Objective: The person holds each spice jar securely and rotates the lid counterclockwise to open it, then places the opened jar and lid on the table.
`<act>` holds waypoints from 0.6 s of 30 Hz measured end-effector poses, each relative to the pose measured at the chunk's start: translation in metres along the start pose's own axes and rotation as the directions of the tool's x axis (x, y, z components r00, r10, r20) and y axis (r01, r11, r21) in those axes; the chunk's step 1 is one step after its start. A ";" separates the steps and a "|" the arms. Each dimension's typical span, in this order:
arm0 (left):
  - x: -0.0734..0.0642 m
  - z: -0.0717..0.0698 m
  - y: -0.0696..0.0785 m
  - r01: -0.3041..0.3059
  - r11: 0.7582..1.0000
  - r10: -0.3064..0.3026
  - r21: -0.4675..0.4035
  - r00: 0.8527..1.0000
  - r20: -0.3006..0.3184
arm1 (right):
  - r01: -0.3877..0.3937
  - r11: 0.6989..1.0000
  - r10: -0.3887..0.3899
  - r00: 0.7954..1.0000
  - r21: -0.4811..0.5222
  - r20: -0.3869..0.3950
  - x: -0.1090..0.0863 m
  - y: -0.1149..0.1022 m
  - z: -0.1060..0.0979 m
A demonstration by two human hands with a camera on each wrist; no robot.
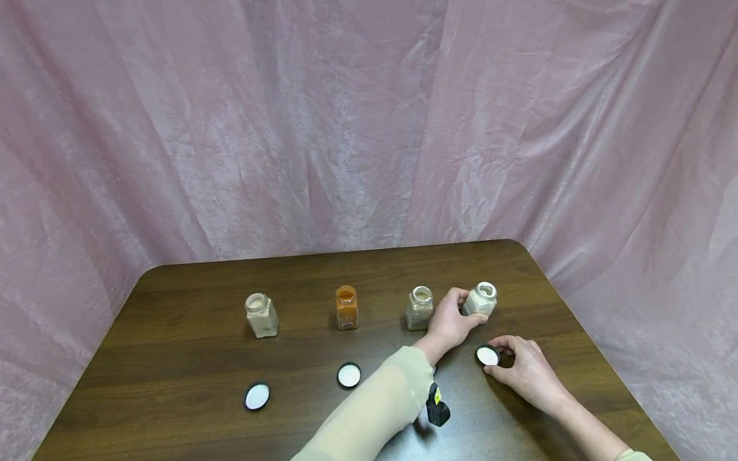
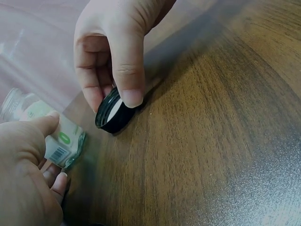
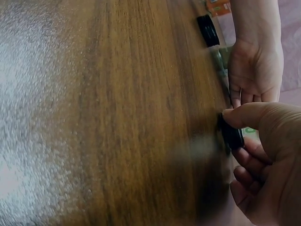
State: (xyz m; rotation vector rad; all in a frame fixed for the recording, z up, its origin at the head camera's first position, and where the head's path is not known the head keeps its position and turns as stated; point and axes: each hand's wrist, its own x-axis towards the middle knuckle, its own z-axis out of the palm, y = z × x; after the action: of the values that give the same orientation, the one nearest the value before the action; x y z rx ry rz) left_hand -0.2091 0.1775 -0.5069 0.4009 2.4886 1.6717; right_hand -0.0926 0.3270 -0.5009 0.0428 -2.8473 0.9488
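Observation:
My left hand (image 1: 451, 320) grips an uncapped glass jar (image 1: 480, 301) of pale contents at the table's right. In the left wrist view, the left thumb (image 2: 42, 125) lies across this jar (image 2: 61, 136), below its open mouth. Nearer the front, my right hand (image 1: 533, 374) pinches a black screw lid (image 1: 487, 356) with a white inside, between thumb and fingers. That lid (image 2: 115, 113) is tilted on edge in the left wrist view; whether it touches the table cannot be told. In the right wrist view, the right thumb presses the lid's (image 3: 231, 134) rim.
Left of the held jar stand another pale jar (image 1: 419, 310), an orange jar (image 1: 347, 310) and a third pale jar (image 1: 262, 317), all uncapped. Two lids, one nearer the middle (image 1: 348, 375) and one farther left (image 1: 256, 397), lie white side up. A pink curtain (image 1: 346, 128) hangs behind the table (image 1: 173, 384).

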 end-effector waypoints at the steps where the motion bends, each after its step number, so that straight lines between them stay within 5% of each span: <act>1: 0.000 0.000 0.000 0.000 1.000 0.000 -0.002 1.000 0.001 | 0.002 1.000 -0.003 1.000 -0.003 -0.002 0.000 0.000 0.000; 18: 0.002 0.001 0.002 -0.014 0.999 0.014 0.051 1.000 -0.002 | 0.009 1.000 -0.009 1.000 0.015 -0.004 0.000 0.001 0.000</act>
State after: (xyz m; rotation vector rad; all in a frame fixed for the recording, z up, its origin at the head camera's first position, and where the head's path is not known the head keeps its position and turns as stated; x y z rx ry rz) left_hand -0.2105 0.1795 -0.5056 0.4234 2.5407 1.6169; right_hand -0.0929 0.3279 -0.5013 0.0549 -2.8343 0.9681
